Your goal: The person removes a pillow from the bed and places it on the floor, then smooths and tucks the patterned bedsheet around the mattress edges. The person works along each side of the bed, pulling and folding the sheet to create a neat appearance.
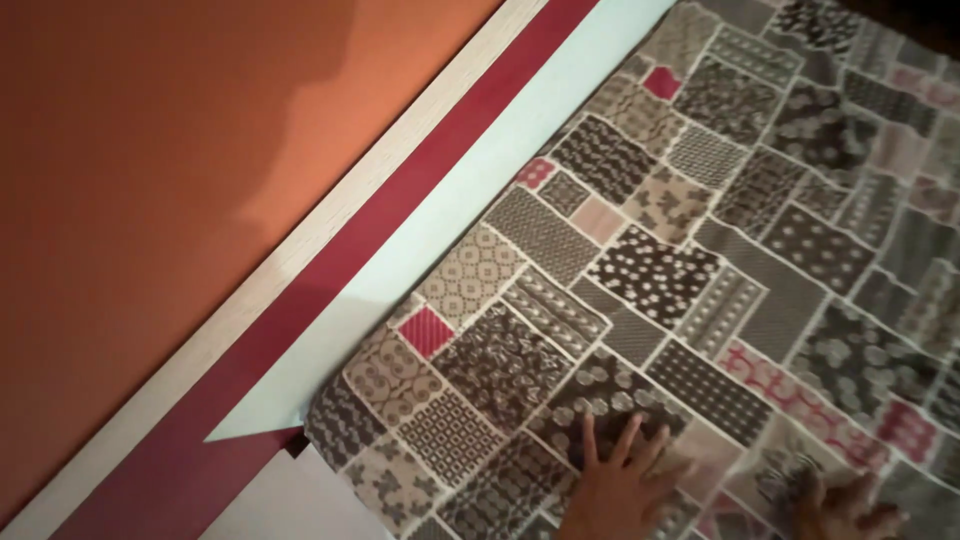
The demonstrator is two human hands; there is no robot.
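1. While both palms press down at the near edge, the patchwork-patterned bedspread of grey, black and red squares [700,260] covers the right of the scene, directly under the fingers.
2. Left hand [620,485] lies flat, fingers spread wide, gripping nothing.
3. Right hand [845,505] rests flat nearby, fingers loosely open.
4. Far left, a pale mattress edge [450,220] borders a dark red bed frame [300,330] and orange wall [150,180].
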